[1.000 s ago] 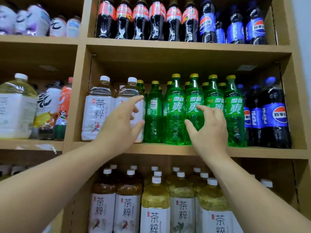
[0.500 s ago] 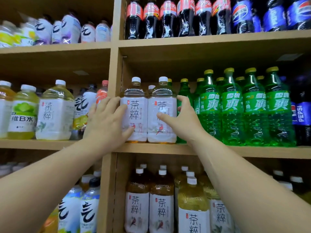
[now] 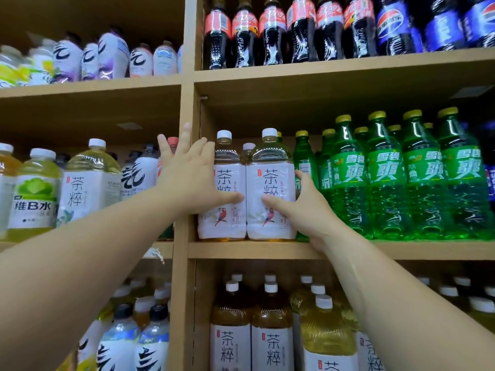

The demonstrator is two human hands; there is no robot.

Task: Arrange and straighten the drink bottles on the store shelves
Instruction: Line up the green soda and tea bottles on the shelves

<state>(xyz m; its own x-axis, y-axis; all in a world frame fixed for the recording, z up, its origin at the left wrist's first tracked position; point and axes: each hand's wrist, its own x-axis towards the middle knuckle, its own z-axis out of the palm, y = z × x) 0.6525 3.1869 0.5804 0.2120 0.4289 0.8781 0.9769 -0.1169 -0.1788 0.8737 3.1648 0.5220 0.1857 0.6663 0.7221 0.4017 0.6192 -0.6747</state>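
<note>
Two white-labelled tea bottles stand side by side on the middle shelf (image 3: 254, 250), just right of the upright divider (image 3: 184, 263). My left hand (image 3: 192, 178) presses the left tea bottle (image 3: 227, 220) with straight, spread fingers, its thumb lying across the label. My right hand (image 3: 302, 207) wraps the right side of the right tea bottle (image 3: 270, 180), thumb on the front and fingers behind, between it and the green soda bottles (image 3: 385, 183). A third tea bottle cap (image 3: 248, 146) shows behind the pair.
Cola bottles (image 3: 270, 30) and blue-labelled cola bottles (image 3: 393, 25) fill the top shelf. Large tea bottles (image 3: 270, 330) crowd the shelf below. The left compartment holds mixed yellow and white drink bottles (image 3: 88, 183). More white bottles (image 3: 112, 57) stand at upper left.
My left hand slid right from the divider onto the left tea bottle, thumb now across its label. My right hand stays on the right bottle's side. The two bottles sit closer together.
</note>
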